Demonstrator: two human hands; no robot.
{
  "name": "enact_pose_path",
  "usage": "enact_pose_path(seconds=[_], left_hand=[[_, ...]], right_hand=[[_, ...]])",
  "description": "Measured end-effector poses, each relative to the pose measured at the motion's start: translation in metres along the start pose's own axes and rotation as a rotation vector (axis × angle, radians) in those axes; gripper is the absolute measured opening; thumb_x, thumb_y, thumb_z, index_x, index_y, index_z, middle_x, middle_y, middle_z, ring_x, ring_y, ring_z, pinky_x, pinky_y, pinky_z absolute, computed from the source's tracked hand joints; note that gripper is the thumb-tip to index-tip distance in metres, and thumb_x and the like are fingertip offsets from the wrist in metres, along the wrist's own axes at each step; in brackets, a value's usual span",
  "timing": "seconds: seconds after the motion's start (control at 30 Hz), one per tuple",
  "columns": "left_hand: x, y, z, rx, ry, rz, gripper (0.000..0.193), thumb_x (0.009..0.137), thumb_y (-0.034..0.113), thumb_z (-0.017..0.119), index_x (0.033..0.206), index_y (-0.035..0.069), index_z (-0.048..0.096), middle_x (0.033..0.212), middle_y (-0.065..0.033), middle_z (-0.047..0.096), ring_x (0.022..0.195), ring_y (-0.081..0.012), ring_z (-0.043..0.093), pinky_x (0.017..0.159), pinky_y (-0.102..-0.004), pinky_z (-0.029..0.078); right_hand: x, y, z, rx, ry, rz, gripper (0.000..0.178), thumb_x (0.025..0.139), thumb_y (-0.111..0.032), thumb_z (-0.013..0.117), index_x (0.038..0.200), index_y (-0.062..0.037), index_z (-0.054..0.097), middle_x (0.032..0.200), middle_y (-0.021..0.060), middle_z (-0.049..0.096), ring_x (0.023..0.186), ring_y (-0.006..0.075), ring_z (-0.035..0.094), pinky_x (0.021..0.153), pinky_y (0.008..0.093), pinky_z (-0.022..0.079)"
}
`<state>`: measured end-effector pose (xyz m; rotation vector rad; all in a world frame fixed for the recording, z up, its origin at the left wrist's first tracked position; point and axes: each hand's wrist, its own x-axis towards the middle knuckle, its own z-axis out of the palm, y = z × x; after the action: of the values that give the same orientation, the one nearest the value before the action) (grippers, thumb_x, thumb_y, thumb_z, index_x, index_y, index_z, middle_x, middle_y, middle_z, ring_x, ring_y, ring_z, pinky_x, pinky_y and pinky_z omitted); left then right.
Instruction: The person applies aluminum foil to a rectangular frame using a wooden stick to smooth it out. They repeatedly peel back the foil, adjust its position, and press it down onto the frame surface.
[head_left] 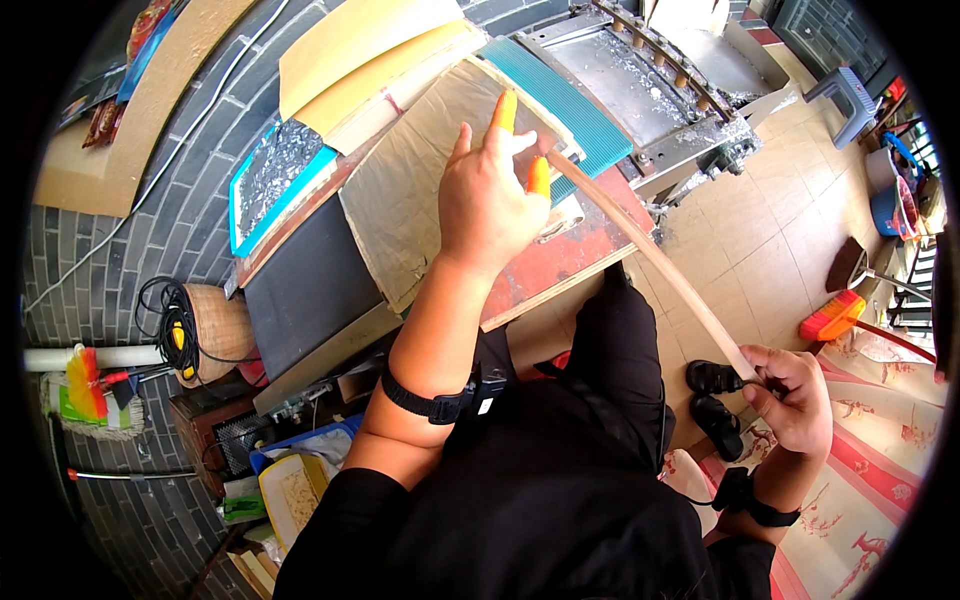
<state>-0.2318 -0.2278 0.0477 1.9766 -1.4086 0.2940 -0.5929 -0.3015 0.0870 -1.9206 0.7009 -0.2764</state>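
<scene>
A long, thin, pinkish-tan strip (655,258) runs in a gentle bow between my two hands. My left hand (488,205), with yellow covers on the thumb and one finger, is over the workbench; its thumb and forefinger close at the strip's upper end, while the other fingers stretch out. At the lower right, my right hand (795,398) pinches the other end between thumb and bent fingers. Beneath my left hand lies a greyish-brown sheet (410,195) on a board. A ribbed teal mat (570,100) shows beyond the hand.
The red-topped bench (575,260) stands ahead, with yellow-tan paper sheets (365,55) and a blue-framed tray (262,205) on it. A metal machine (640,85) adjoins at the back right. Black sandals (715,415), a broom (832,315) and patterned cloth (860,450) are at right.
</scene>
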Motion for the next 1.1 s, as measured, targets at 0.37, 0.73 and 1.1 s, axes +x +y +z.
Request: enact_pose_path(seconds=[0.37, 0.73, 1.1], left_hand=[[-0.0011, -0.0007, 0.0025, -0.007, -0.022, -0.025, 0.067, 0.080, 0.013, 0.074, 0.137, -0.003, 0.043, 0.104, -0.0107, 0.072, 0.112, -0.0297, 0.062, 0.099, -0.0380, 0.045], [-0.0030, -0.0037, 0.0056, 0.034, -0.008, 0.004, 0.063, 0.079, 0.016, 0.076, 0.132, -0.003, 0.049, 0.110, -0.0163, 0.069, 0.107, -0.0296, 0.065, 0.090, -0.0386, 0.051], [-0.0014, -0.0009, 0.0038, 0.015, -0.016, -0.047, 0.056, 0.080, 0.014, 0.075, 0.129, -0.003, 0.053, 0.109, -0.0169, 0.067, 0.106, -0.0302, 0.065, 0.088, -0.0393, 0.052]], right_hand=[[0.0030, -0.0032, -0.0011, -0.030, -0.022, -0.013, 0.033, 0.074, -0.004, 0.067, 0.106, 0.0061, 0.064, 0.061, 0.0092, 0.050, 0.050, 0.0175, 0.048, 0.050, 0.0290, 0.038], [-0.0033, -0.0013, -0.0034, -0.007, -0.004, 0.013, 0.032, 0.074, -0.003, 0.069, 0.104, 0.0066, 0.064, 0.061, 0.0079, 0.048, 0.050, 0.0151, 0.046, 0.050, 0.0277, 0.037], [-0.0055, 0.0011, -0.0018, -0.021, 0.002, 0.003, 0.035, 0.072, -0.003, 0.068, 0.105, 0.0071, 0.064, 0.058, 0.0082, 0.044, 0.048, 0.0162, 0.043, 0.049, 0.0286, 0.035]])
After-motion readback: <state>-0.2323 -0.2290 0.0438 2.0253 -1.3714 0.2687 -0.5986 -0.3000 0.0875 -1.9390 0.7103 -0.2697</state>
